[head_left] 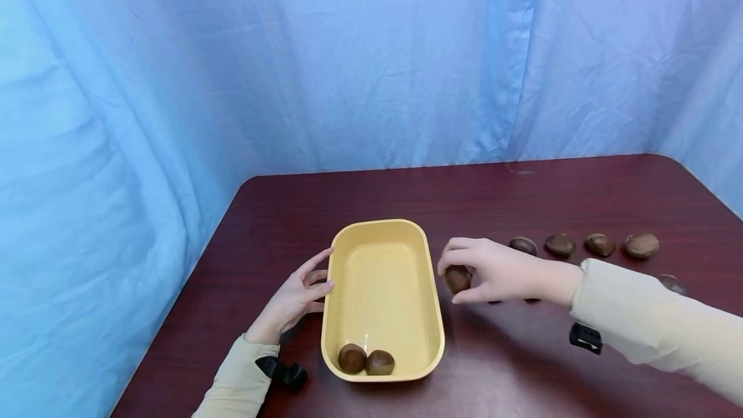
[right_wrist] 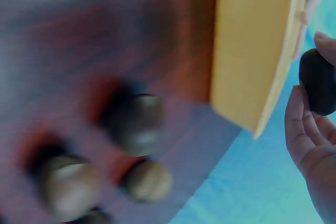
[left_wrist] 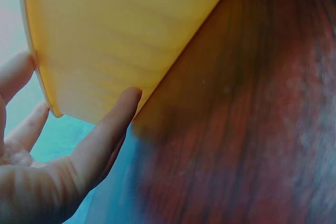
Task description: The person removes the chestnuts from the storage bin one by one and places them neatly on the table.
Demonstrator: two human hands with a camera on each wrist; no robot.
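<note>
A yellow oblong tray (head_left: pixel 354 276) lies on the dark red table and holds two brown chestnuts (head_left: pixel 351 358) (head_left: pixel 380 362) at its near end. My left hand (head_left: pixel 298 295) rests open against the tray's left wall (left_wrist: pixel 105 40), fingers straight. My right hand (head_left: pixel 493 269) pinches a brown chestnut (head_left: pixel 457 278) just to the right of the tray's rim; the right wrist view shows that chestnut (right_wrist: pixel 318 81) between my fingertips beside the tray's outer wall (right_wrist: pixel 252 51).
Several more chestnuts (head_left: pixel 598 245) lie in a row on the table (head_left: pixel 522 192) behind and right of my right hand; the right wrist view shows some of them, blurred (right_wrist: pixel 134 124). Blue curtain (head_left: pixel 348 50) closes the back and left sides.
</note>
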